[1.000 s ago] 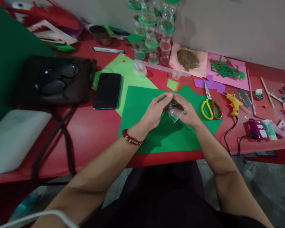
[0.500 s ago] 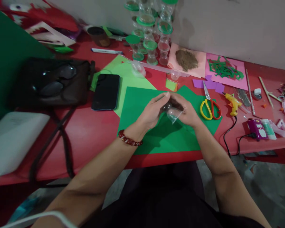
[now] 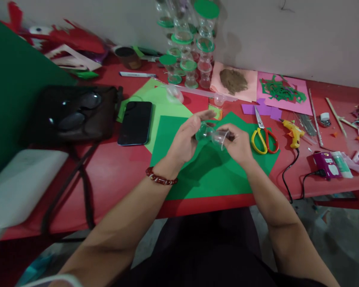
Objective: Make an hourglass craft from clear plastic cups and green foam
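Note:
Above the green sheet, my right hand pinches the rimmed end of a clear plastic hourglass shape, which looks like small cups joined end to end. It lies tilted on its side in the air. My left hand, with a beaded bracelet at the wrist, has its fingers stretched out behind the other end. That end is close against its palm; whether they touch I cannot tell. Scissors with yellow and red handles lie right of my right hand, beside a yellow glue gun.
Stacked clear cups with green discs stand against the wall. Brown grains and green paper scraps lie on pink sheets. At left are a phone and a dark bag with glasses. A purple device sits right.
My hands have moved apart from around the clear plastic shape. My left fingers have straightened, and the right hand has shifted to its rimmed end. The view has tilted slightly.

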Tool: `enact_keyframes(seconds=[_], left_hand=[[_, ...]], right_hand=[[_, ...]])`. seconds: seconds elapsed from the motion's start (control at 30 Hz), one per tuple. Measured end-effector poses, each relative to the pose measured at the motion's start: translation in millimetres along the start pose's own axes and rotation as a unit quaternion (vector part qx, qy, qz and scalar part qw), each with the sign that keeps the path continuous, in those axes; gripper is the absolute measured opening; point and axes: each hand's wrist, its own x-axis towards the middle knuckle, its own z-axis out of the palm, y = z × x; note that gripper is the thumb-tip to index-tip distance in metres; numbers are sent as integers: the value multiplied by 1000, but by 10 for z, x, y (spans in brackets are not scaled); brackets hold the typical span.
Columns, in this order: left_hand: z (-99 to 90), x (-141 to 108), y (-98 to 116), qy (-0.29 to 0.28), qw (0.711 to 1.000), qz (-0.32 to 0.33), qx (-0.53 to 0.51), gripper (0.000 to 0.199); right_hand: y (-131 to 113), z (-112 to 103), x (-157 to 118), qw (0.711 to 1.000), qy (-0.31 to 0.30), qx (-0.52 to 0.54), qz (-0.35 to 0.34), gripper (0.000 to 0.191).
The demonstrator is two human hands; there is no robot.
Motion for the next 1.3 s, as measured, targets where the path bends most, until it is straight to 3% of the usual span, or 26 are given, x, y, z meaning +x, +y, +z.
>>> enact_keyframes(seconds=[0.1,0.17,0.37,0.5,0.67,0.93,1.3], left_hand=[[-8,12,-44,32,996,-87,-5,49],[15,3,-60,46,993,-109,-2,45],[141,-38,-23,50,999,8,-14,31],[198,-58,-16,37,998,42,-23,28],[212,-81,-79,20,997,65,-38,26],[204,-95,-154,-2,996,80,-47,22],[142,-101,-112,-15,995,97,13,29]], right_hand=[[-25,28,-18,997,11,-55,-54,7],[-20,69,-25,998,6,-44,-46,11],[69,160,-10,993,11,101,55,53],[121,199,-14,965,-44,237,103,72],[90,225,-52,938,-76,316,120,67],[-2,161,-56,930,-61,333,140,69],[1,130,-48,933,-101,315,139,69]])
